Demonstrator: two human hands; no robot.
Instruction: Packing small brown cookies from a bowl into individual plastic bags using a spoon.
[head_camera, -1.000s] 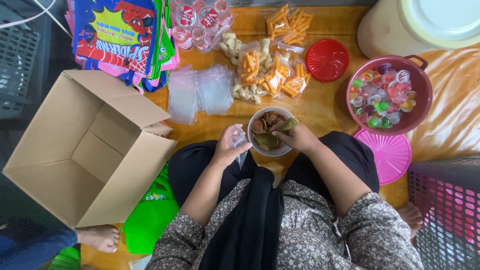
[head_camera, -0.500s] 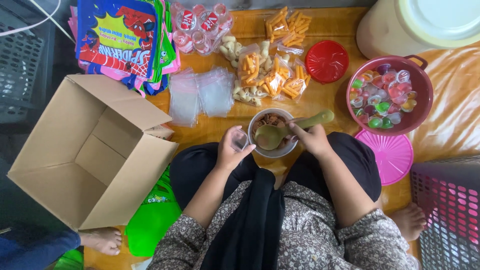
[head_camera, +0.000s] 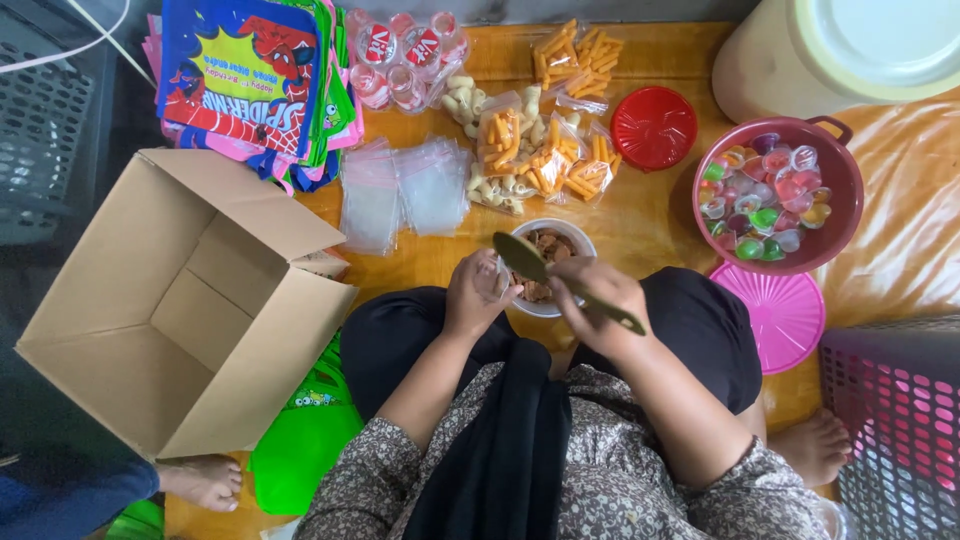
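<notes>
So the green spoon (head_camera: 560, 280) is up over the white bowl (head_camera: 548, 262) of brown snacks, gripped in the right hand (head_camera: 598, 300), scoop end tilted toward the left hand (head_camera: 478, 295). The left hand looks pinched around something small and clear right at the bowl's rim, can't tell exactly what. The bowl sits on the wooden floor just in front of the person's knees. Behind it there's a heap of packed snack bags (head_camera: 535, 150), a stack of empty clear bags (head_camera: 400, 190) and a red lid (head_camera: 654, 127). Toward the right edge is a maroon pot of jelly cups (head_camera: 775, 195), and an open cardboard box (head_camera: 170, 300) sits off left.
</notes>
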